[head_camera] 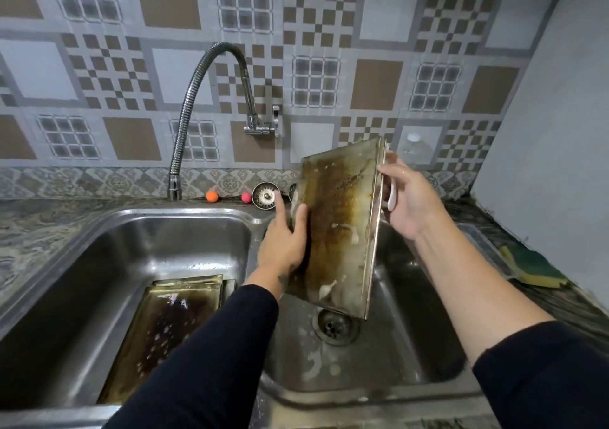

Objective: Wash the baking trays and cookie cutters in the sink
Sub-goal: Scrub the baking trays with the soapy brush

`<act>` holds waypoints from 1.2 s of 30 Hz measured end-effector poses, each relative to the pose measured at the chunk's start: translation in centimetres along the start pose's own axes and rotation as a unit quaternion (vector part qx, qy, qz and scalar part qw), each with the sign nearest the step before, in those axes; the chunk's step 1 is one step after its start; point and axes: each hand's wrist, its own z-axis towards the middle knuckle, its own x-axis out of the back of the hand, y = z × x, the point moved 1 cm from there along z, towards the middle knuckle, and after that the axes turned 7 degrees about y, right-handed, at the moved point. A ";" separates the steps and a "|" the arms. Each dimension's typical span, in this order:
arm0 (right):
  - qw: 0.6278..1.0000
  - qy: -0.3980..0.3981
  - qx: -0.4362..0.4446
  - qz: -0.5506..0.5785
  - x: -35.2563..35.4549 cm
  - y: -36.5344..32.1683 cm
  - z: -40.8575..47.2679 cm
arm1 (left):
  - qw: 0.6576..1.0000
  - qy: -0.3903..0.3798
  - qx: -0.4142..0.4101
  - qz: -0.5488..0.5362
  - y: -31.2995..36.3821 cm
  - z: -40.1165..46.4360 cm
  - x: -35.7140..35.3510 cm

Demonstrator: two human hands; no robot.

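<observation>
A stained, soapy baking tray (339, 217) is held upright over the right basin (412, 346) of the sink. My left hand (283, 244) grips its left edge, thumb on the front face and index finger pointing up. My right hand (407, 198) holds the tray's right rim, and a small white object (391, 199) shows in its palm. A stack of more dirty trays (178, 316) lies on the bottom of the left basin (82, 280). I see no cookie cutters.
The flexible faucet (176, 171) hangs over the left basin's back edge. A sink strainer (265, 195), an orange ball (212, 196) and a pink ball (245, 197) sit on the back ledge. A yellow-green sponge (534, 267) lies on the right counter. Foam surrounds the right drain (334, 326).
</observation>
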 end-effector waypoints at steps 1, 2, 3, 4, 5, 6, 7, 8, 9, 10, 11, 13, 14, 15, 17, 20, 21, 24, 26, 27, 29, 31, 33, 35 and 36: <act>1.000 -0.011 -0.003 0.015 0.3 -0.1 -0.2 | 1.000 0.008 0.009 -0.019 0.1 0.1 0.0; 1.000 -0.016 -0.003 0.018 0.4 0.0 -0.4 | 0.999 0.017 0.011 -0.040 0.3 0.1 -0.1; 1.000 -0.017 0.001 0.009 0.7 0.1 -0.5 | 0.997 0.026 0.009 -0.066 0.5 0.0 -0.2; 1.000 -0.013 0.000 0.004 1.0 0.2 -0.4 | 0.995 0.037 0.001 -0.097 0.7 0.0 -0.4; 1.000 -0.004 -0.004 -0.006 1.5 0.4 -0.2 | 0.991 0.049 -0.008 -0.127 0.9 0.0 -0.4; 1.000 0.006 -0.008 -0.023 2.0 0.6 0.2 | 0.986 0.064 -0.019 -0.151 0.9 0.0 -0.4; 0.998 0.020 -0.006 -0.061 2.6 0.8 0.6 | 0.983 0.077 -0.030 -0.166 0.8 0.2 -0.2; 0.991 0.039 0.002 -0.124 3.0 0.8 0.7 | 0.980 0.087 -0.040 -0.174 0.7 0.4 -0.1; 0.979 0.070 0.018 -0.190 3.4 0.7 0.7 | 0.979 0.095 -0.047 -0.176 0.6 0.7 0.1; 0.964 0.104 0.042 -0.242 3.7 0.5 0.7 | 0.977 0.105 -0.051 -0.178 0.6 0.9 0.3; 0.950 0.131 0.071 -0.275 4.0 0.2 0.8 | 0.975 0.116 -0.055 -0.183 0.7 1.1 0.5; 0.922 0.154 0.138 -0.327 4.3 -0.8 0.9 | 0.970 0.137 -0.058 -0.194 1.1 1.4 0.8; 0.904 0.153 0.175 -0.359 4.2 -1.6 0.9 | 0.969 0.145 -0.058 -0.192 1.3 1.5 0.9; 0.883 0.147 0.213 -0.390 3.7 -2.5 1.0 | 0.969 0.151 -0.059 -0.187 1.5 1.6 1.0; 0.846 0.127 0.284 -0.434 2.3 -4.3 1.0 | 0.969 0.150 -0.064 -0.187 2.4 1.6 0.8; 0.804 0.082 0.335 -0.484 0.1 -4.8 0.6 | 0.964 0.139 -0.098 -0.206 4.4 1.7 0.2; 0.793 0.072 0.336 -0.504 -0.2 -3.9 0.4 | 0.960 0.144 -0.105 -0.214 4.9 1.9 0.2; 0.791 0.035 0.316 -0.522 0.5 2.0 -1.7 | 0.952 0.178 -0.103 -0.226 5.4 2.8 0.8; 0.806 -0.012 0.304 -0.507 1.6 6.4 -3.9 | 0.947 0.206 -0.101 -0.224 4.8 3.3 1.6; 0.811 -0.034 0.306 -0.497 1.9 7.6 -4.8 | 0.946 0.214 -0.100 -0.221 4.6 3.4 1.9; 0.808 -0.044 0.320 -0.493 1.6 7.3 -4.6 | 0.947 0.210 -0.104 -0.218 4.6 3.2 2.1; 0.799 -0.008 0.339 -0.496 0.2 4.4 -2.2 | 0.951 0.175 -0.125 -0.221 5.3 2.3 1.4; 0.799 0.032 0.354 -0.486 -1.5 0.5 0.6 | 0.950 0.142 -0.143 -0.238 6.0 1.4 0.4; 0.800 0.040 0.365 -0.475 -3.4 -2.3 2.4 | 0.946 0.150 -0.144 -0.247 6.6 1.1 -0.1; 0.796 0.033 0.366 -0.481 -3.9 -2.5 2.4 | 0.946 0.161 -0.139 -0.244 6.8 1.2 0.0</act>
